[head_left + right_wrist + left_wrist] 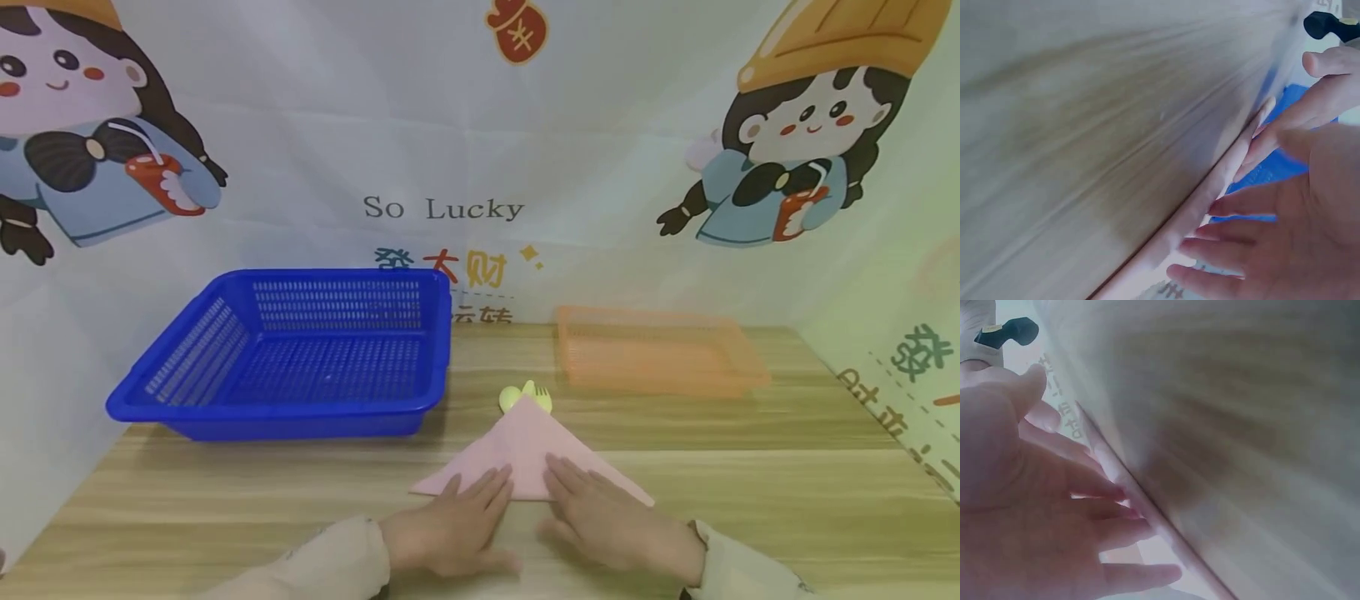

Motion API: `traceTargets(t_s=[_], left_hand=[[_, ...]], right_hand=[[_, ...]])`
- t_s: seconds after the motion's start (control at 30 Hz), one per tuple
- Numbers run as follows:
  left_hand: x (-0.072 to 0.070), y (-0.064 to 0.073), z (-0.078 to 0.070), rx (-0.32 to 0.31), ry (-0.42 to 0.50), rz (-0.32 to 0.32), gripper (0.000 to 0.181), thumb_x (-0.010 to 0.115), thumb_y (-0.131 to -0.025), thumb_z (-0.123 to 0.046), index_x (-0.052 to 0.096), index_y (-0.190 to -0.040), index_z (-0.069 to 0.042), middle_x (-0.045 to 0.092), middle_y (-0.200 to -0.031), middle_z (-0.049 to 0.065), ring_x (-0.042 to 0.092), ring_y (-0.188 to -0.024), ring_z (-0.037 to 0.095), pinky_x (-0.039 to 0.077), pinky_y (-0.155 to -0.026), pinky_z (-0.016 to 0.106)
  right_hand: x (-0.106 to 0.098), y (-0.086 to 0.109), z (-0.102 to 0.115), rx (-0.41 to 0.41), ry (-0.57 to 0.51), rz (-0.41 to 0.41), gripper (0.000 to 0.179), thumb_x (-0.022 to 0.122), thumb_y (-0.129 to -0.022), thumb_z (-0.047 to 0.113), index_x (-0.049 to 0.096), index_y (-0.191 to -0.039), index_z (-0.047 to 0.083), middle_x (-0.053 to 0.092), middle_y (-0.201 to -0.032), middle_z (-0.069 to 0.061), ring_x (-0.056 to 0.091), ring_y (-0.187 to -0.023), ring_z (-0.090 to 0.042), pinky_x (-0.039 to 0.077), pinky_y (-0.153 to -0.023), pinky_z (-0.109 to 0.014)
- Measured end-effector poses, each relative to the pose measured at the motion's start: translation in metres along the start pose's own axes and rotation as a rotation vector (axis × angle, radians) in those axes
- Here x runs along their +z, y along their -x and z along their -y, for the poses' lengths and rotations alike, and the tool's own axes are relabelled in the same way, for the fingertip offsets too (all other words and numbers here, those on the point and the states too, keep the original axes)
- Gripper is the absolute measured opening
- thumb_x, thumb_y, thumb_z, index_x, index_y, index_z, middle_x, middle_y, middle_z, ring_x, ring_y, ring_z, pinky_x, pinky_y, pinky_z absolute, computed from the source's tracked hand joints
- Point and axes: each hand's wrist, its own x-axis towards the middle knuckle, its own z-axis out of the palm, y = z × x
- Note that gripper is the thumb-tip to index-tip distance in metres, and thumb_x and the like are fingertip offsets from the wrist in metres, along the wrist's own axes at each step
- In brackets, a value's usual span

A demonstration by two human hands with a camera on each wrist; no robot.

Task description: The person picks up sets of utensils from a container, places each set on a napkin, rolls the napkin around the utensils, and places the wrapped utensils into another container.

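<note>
A pink napkin (528, 450) lies folded into a triangle on the table, its point facing away and its long folded edge toward me. My left hand (457, 525) rests its straight fingertips on the napkin's left half near that edge. On the right half, the fingers of my right hand (607, 521) lie extended in the same way. Past the napkin's tip show the ends of a pale yellow spoon (511, 397) and fork (543, 398); the rest of them is covered by the napkin. Both wrist views show the napkin's folded edge (1147, 503) under spread fingers.
A large blue plastic basket (277, 423) stands at the left of the wood-grain table (720, 475). Toward the back right is a shallow orange basket (663, 383). A printed cloth (442, 125) hangs behind and around the table.
</note>
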Motion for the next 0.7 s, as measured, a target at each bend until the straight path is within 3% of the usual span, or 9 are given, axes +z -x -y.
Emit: traceTargets(t_s=[0.1, 0.2, 0.4, 0.57, 0.7], left_hand=[[-0.003, -0.005, -0.001, 0.026, -0.015, -0.051, 0.076, 0.039, -0.085, -0.059, 0.031, -0.137, -0.003, 0.027, -0.142, 0.017, 0.027, -0.129, 0.03, 0.027, -0.101, 0.05], [-0.004, -0.012, -0.003, 0.049, -0.021, -0.097, 0.07, 0.042, -0.085, -0.056, 0.034, -0.136, -0.007, 0.034, -0.135, 0.022, 0.032, -0.125, 0.034, 0.031, -0.098, 0.05], [-0.005, -0.025, -0.008, 0.047, -0.055, -0.128, 0.068, 0.045, -0.082, -0.059, 0.041, -0.133, -0.015, 0.034, -0.131, 0.025, 0.032, -0.123, 0.037, 0.033, -0.096, 0.052], [-0.007, -0.033, -0.009, 0.099, -0.132, -0.137, 0.069, 0.042, -0.083, -0.06, 0.044, -0.13, -0.009, 0.029, -0.139, 0.019, 0.026, -0.129, 0.032, 0.03, -0.1, 0.05], [-0.008, -0.037, -0.011, 0.138, -0.136, -0.092, 0.073, 0.038, -0.085, -0.06, 0.04, -0.13, -0.003, 0.027, -0.143, 0.013, 0.023, -0.132, 0.026, 0.027, -0.103, 0.045]], right_hand=[[0.0, 0.0, -0.008, -0.04, 0.047, -0.177, 0.031, 0.054, -0.087, 0.022, 0.059, -0.094, -0.007, 0.06, -0.096, -0.015, 0.059, -0.085, -0.024, 0.05, -0.073, -0.034], [0.003, -0.001, -0.014, -0.076, 0.067, -0.307, 0.011, 0.061, -0.077, 0.009, 0.055, -0.069, 0.005, 0.051, -0.068, -0.001, 0.049, -0.057, -0.013, 0.044, -0.05, -0.024], [0.005, -0.002, -0.017, -0.077, 0.095, -0.358, 0.009, 0.065, -0.071, 0.005, 0.058, -0.065, 0.006, 0.047, -0.064, 0.002, 0.044, -0.055, -0.009, 0.04, -0.047, -0.018], [0.003, -0.005, -0.019, -0.023, 0.083, -0.354, 0.006, 0.066, -0.073, 0.006, 0.064, -0.067, 0.005, 0.05, -0.064, 0.001, 0.048, -0.055, -0.009, 0.043, -0.048, -0.018], [0.0, -0.01, -0.02, 0.056, 0.04, -0.306, 0.003, 0.067, -0.071, 0.004, 0.067, -0.069, 0.005, 0.052, -0.064, 0.0, 0.049, -0.054, -0.009, 0.043, -0.049, -0.018]])
